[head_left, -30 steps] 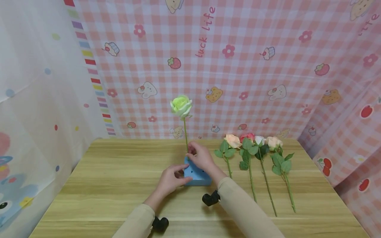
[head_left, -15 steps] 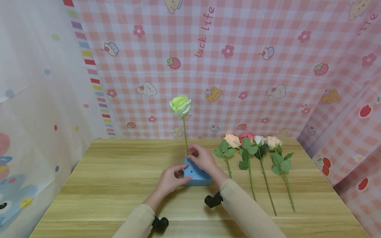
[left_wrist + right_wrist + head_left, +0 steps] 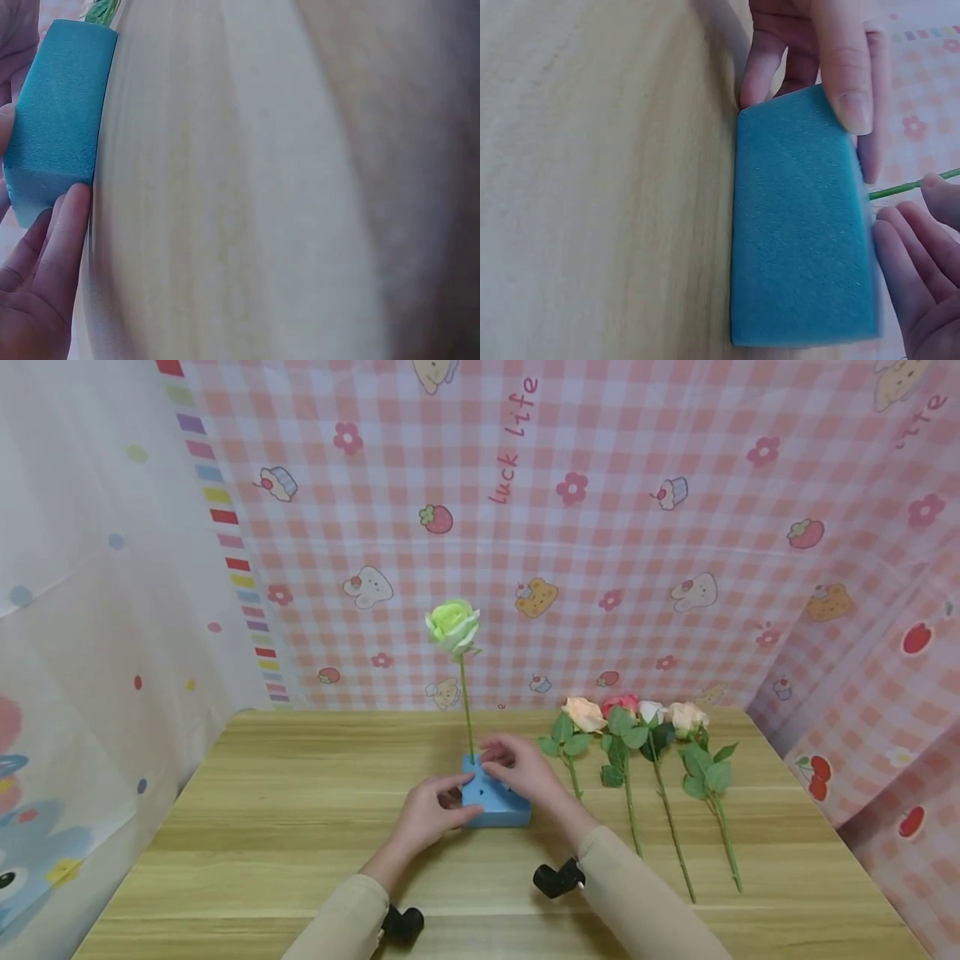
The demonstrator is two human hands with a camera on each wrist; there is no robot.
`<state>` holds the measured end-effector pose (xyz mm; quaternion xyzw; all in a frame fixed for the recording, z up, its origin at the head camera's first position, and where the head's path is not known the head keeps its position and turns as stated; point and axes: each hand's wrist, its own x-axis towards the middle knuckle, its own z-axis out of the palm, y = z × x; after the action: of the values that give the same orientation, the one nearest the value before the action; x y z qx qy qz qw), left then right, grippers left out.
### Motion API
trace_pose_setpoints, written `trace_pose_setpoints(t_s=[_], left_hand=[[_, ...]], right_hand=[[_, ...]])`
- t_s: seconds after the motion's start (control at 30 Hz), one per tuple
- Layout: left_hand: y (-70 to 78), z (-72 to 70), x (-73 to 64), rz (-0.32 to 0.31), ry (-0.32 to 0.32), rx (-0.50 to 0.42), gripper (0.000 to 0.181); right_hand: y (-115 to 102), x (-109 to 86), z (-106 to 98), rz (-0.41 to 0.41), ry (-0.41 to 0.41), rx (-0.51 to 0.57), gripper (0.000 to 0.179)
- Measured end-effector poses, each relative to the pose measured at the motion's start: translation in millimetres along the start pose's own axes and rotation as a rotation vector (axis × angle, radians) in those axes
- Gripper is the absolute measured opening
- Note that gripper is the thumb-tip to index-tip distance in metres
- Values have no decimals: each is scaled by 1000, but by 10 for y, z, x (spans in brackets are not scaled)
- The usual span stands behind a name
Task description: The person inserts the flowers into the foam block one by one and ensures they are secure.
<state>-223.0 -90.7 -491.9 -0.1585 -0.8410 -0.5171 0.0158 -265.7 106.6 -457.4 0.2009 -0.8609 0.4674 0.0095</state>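
A pale green artificial rose [image 3: 453,627] stands nearly upright, its bare stem [image 3: 466,710] set in the back left part of a blue foam block [image 3: 504,816]. Small dark holes show in the block's top. My left hand [image 3: 426,816] grips the block's left end, thumb along the near side and fingers around the end. Just right of the stem, my right hand [image 3: 525,770] hovers over the block with fingers loosely bent and nothing between them. In the right wrist view the block's side [image 3: 806,232] faces the camera, and the green stem [image 3: 896,190] passes close to the right thumb.
Several artificial roses lie in a row on the wooden table [image 3: 300,827] at right: a peach rose [image 3: 584,714], a red one [image 3: 620,705], a white one [image 3: 652,713] and another peach one [image 3: 687,718]. A checked curtain [image 3: 480,552] hangs behind the table.
My right hand has let go of the stem and shifted right and slightly toward me. The rose stays standing in the block, and my left hand keeps its hold.
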Motion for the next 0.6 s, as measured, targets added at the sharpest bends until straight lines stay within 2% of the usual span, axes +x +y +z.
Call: trace_pose_setpoints(t_s=[0.2,0.33,0.6], left_hand=[[-15,2,11,-13,1,-4,51],[-28,7,17,-20,2,3,51],[-14,9,16,-36,-15,23,53]], right_hand=[[-68,-126,-134,15,-105,140,31],[-83,-199,-235,39,-160,192,32],[-18,-354,-461,-14,-209,169,35]])
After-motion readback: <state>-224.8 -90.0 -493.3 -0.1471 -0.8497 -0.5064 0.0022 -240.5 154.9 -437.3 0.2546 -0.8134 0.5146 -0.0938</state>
